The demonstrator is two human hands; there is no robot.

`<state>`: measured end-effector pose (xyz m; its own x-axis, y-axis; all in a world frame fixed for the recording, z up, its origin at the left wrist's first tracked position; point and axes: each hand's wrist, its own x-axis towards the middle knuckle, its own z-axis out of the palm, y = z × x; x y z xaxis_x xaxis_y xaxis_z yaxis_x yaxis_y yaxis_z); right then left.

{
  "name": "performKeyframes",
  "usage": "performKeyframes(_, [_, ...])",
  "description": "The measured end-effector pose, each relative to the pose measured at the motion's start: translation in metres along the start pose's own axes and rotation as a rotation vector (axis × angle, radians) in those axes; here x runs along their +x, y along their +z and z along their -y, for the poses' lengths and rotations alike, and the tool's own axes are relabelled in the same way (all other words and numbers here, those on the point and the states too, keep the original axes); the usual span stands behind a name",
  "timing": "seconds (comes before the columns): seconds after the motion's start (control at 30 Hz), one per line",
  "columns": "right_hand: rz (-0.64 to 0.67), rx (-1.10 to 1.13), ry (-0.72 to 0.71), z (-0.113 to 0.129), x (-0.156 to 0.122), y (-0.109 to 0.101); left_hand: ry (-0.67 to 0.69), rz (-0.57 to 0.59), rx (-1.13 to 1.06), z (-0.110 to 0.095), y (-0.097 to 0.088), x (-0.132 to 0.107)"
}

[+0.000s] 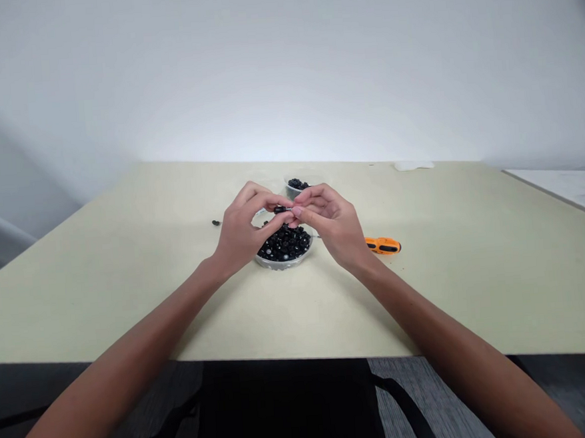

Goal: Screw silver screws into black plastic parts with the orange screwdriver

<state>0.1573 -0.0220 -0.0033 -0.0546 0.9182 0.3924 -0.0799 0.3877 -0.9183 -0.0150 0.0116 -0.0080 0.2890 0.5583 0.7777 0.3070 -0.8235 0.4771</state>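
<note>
Left hand [240, 230] and right hand [332, 228] pinch black part [280, 209] (mostly hidden).

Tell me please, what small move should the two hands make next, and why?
Probably the right hand should push gently toward the left hand, since both pinch the small black part between their fingertips above the clear round plastic dish of black pieces. The orange-handled screwdriver lies untouched on the beige table, so it seems unneeded.

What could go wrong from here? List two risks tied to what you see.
The small black part, pinched between the left hand and right hand, could slip and vanish into the dish of look-alike pieces below. The right wrist could nudge the orange screwdriver close beside it.
</note>
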Motion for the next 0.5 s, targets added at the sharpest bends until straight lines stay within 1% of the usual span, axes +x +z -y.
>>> performKeyframes(0.13, [-0.004,-0.079,0.000,0.001,0.003,-0.004,-0.006,0.009,0.003,0.002,0.000,-0.001])
performKeyframes(0.23, [-0.048,-0.202,-0.038,0.000,0.005,-0.019,-0.018,0.018,-0.012,0.005,0.000,0.000])
performKeyframes(0.3, [-0.110,-0.387,-0.076,0.000,0.003,-0.038,-0.033,0.004,-0.033,0.007,-0.001,0.001])
performKeyframes(0.33, [-0.127,-0.521,-0.096,-0.001,0.000,-0.050,-0.049,-0.004,-0.050,0.009,-0.001,0.002])
performKeyframes(0.37, [-0.106,-0.684,-0.117,-0.002,-0.003,-0.063,-0.071,-0.011,-0.074,0.010,-0.001,0.002])
performKeyframes(0.43, [0.006,-0.994,-0.080,-0.005,-0.013,-0.090,-0.126,-0.024,-0.134,0.014,-0.002,0.003])
performKeyframes(0.5, [0.130,-1.177,-0.010,-0.010,-0.024,-0.116,-0.179,-0.026,-0.181,0.018,-0.003,0.002])
